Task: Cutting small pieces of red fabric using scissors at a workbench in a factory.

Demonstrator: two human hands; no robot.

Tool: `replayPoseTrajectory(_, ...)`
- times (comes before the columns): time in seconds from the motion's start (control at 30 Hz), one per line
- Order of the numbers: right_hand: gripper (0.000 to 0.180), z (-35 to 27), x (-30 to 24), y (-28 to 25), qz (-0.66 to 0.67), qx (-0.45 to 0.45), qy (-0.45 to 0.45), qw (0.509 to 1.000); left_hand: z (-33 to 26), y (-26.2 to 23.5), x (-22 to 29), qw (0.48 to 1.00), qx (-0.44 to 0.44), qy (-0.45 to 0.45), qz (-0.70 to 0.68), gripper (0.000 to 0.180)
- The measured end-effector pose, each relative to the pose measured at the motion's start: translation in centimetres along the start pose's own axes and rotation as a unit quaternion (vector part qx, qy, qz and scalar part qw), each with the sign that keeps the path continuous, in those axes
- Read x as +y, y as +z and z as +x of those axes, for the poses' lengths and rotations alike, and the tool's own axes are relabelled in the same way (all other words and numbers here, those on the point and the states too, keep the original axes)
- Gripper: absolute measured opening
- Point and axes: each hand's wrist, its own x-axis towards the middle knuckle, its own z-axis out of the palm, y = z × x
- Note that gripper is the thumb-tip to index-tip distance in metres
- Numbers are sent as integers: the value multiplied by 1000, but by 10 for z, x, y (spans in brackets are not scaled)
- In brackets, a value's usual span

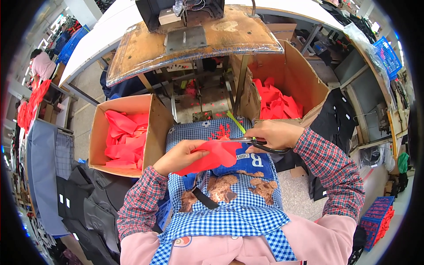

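Note:
Over my lap, my left hand pinches a red fabric piece by its left side. My right hand grips black-handled scissors, whose blades lie along the upper edge of the fabric. A yellow-green strip sticks up beside the right hand; what it is fixed to is hidden. Small red scraps are scattered on my blue checked apron just beyond the fabric. A short black strip lies across the apron nearer to me.
Cardboard boxes of red fabric pieces stand at left and right. Ahead is a worn wooden worktable with a machine on it. Dark fabric is piled at lower left. A blue crate stands at far right; another person is far left.

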Motion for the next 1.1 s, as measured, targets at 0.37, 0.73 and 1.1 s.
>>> replayPoseTrajectory(0.37,50,2,9,-1,50,62,2,997,10,2,4,998,46,-15,-34,31)
replayPoseTrajectory(0.73,30,-9,26,8,360,346,32,866,135,-31,38,885,281,211,-305,27)
replayPoseTrajectory(1.1,33,-37,41,20,404,406,86,815,239,-95,83,783,323,274,-455,28)
